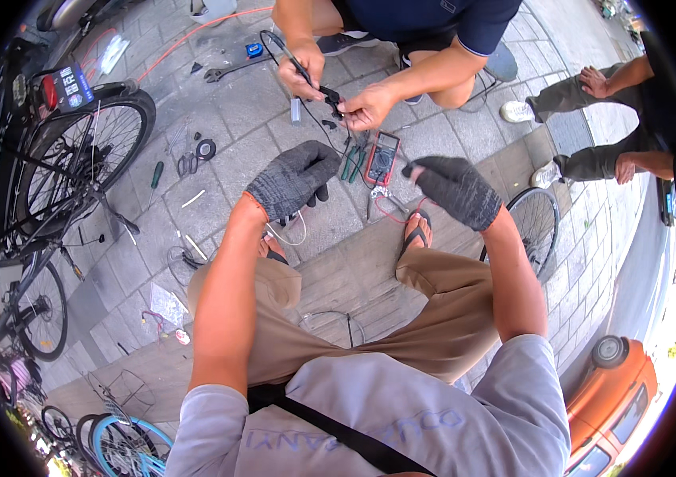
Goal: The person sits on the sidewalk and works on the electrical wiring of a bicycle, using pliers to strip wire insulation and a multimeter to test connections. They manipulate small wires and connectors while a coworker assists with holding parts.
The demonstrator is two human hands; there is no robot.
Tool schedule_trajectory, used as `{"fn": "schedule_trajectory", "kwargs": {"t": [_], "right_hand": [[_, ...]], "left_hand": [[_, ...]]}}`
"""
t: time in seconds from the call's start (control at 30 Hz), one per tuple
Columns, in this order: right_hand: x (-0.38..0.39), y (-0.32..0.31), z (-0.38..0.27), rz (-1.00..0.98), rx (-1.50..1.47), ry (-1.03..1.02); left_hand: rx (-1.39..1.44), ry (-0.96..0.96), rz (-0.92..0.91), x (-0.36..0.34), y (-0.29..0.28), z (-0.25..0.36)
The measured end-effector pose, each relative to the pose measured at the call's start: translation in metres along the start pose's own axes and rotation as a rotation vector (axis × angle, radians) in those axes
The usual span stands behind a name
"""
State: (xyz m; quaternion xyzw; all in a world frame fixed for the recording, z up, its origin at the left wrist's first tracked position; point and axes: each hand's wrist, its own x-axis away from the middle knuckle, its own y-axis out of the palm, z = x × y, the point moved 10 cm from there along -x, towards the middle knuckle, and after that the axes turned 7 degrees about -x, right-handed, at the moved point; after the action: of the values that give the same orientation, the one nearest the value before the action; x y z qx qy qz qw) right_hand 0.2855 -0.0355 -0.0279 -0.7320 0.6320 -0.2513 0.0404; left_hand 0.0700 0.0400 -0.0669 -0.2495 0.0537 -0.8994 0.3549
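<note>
My left hand, in a grey knit glove, hangs over the paving with fingers bent and thumb apart, nothing visible in it. My right hand, also gloved, has thumb and finger pinched together; anything between them is too small to make out. Between my hands lies a red multimeter with a dark-green-handled tool beside it. Pliers rest below the meter, near a red wire. Facing me, another person's hands hold a black cable with a black fitting.
A bicycle wheel stands at left; another wheel is by my right knee. A wrench, screwdriver, tape roll and small parts lie on the paving. A bystander's shoes are at right, an orange vehicle beyond.
</note>
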Motion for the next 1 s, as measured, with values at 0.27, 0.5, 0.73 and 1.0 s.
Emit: {"fn": "schedule_trajectory", "kwargs": {"t": [0.27,0.5,0.73,1.0], "right_hand": [[-0.108,0.035,-0.022,0.173,0.351,-0.083],[-0.124,0.055,-0.014,0.147,0.333,-0.134],[-0.125,0.056,-0.006,0.084,0.229,-0.044],[-0.010,0.015,-0.089,0.046,-0.603,-0.293]], "left_hand": [[0.092,0.032,-0.047,0.000,0.006,-0.001],[0.079,0.076,-0.010,0.002,-0.004,-0.001],[-0.003,0.180,0.002,0.003,-0.007,0.006],[0.156,0.207,0.022,0.003,-0.013,0.001]]}}
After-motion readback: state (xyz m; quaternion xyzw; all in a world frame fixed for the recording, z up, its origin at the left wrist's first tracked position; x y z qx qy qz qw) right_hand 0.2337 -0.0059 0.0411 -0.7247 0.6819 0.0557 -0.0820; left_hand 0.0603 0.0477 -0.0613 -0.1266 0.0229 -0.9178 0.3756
